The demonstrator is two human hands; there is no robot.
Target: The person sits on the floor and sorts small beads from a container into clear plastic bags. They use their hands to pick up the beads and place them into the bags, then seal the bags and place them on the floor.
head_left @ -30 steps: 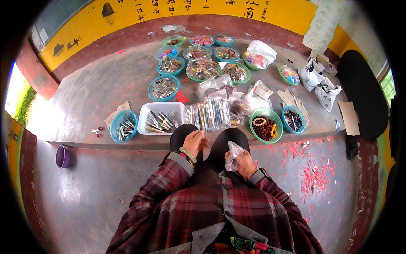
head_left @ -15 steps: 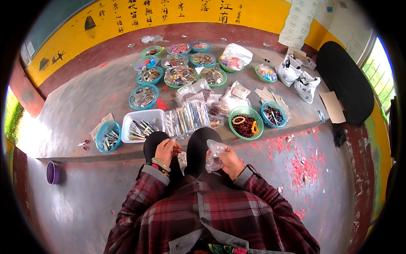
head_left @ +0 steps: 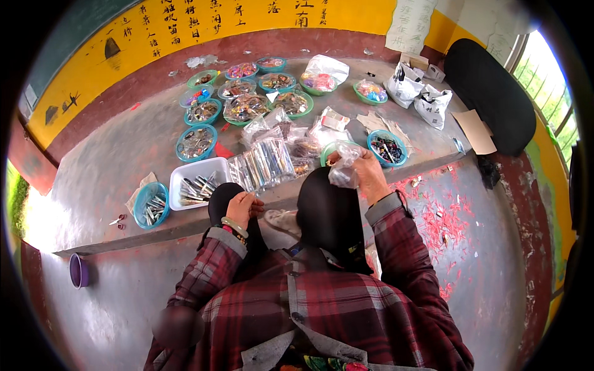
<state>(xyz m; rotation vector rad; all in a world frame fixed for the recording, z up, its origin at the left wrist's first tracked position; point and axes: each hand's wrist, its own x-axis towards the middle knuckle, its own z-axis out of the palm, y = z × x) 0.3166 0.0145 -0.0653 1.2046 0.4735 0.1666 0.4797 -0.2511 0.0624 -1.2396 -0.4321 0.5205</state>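
My right hand [head_left: 373, 175] grips a crumpled clear plastic bag [head_left: 344, 166], held up beside my right knee. Behind the bag, a green bowl [head_left: 326, 153] is mostly hidden, so its beads barely show. Just right of that stands a blue bowl [head_left: 388, 149] of small dark items. Over my left knee, my left hand [head_left: 244, 209] has its fingers pinched together; whatever they hold, if anything, is too small to make out. Nearest to it are a white tub [head_left: 215, 164] of pen-like sticks and a row of clear packets of pens [head_left: 263, 164].
Several bowls of bagged trinkets cover the raised platform [head_left: 117, 167], with white bags [head_left: 432, 106] at far right. Scissors [head_left: 117, 221] lie near a blue bowl [head_left: 162, 187] at left. A purple bucket [head_left: 78, 271] and red scraps [head_left: 433, 216] are on the floor.
My right hand has moved right and forward with the plastic bag, now in front of the green bowl. My right knee has shifted right, baring a shoe. The left hand stays pinched near its knee.
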